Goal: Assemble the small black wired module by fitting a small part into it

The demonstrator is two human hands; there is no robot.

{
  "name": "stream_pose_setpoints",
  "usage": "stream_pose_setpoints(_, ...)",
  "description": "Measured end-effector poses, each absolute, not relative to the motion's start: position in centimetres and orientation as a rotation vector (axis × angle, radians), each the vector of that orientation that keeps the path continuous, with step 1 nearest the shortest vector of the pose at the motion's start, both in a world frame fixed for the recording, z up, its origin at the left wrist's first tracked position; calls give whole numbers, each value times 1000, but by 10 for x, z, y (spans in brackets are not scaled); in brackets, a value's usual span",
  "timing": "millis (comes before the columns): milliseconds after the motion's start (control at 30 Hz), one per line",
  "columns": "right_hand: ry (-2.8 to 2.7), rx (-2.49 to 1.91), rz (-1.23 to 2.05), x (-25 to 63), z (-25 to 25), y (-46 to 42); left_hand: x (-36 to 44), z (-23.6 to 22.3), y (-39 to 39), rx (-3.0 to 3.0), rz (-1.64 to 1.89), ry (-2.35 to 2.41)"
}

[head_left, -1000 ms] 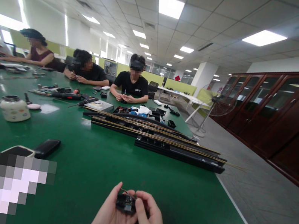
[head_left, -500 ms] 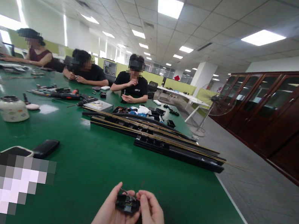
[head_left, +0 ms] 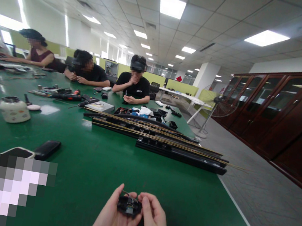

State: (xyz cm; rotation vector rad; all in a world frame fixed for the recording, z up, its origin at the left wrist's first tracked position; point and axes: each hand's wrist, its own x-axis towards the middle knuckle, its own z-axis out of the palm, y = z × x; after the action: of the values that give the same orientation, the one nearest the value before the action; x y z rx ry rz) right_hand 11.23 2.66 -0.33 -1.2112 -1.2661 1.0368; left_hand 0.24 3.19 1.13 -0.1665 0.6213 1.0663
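Note:
A small black electronic part (head_left: 129, 205) with a thin wire sits between both my hands at the bottom middle of the head view, just above the green table (head_left: 96, 165). My left hand (head_left: 110, 220) cups it from the left and below, thumb up against its edge. From the right, my right hand (head_left: 153, 225) pinches it with fingertips curled onto its top. Both hands are closed on the part.
Long black rails with thin brass rods (head_left: 160, 141) lie across the table ahead. A black phone (head_left: 47, 149) and a white jar (head_left: 14, 109) sit to the left. Tools (head_left: 58, 93) and several seated people (head_left: 134, 81) are at the far end. The table's right edge (head_left: 240, 216) drops to the floor.
My hands and the part stay almost still; the right fingers shifted slightly on it. The person in black across the table raised a hand to the face.

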Motion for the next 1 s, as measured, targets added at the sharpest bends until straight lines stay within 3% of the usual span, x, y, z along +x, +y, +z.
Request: stream_pose_setpoints(1000,-1274,-1212,1051,112,0,25,4,15,32,-161,1080,632)
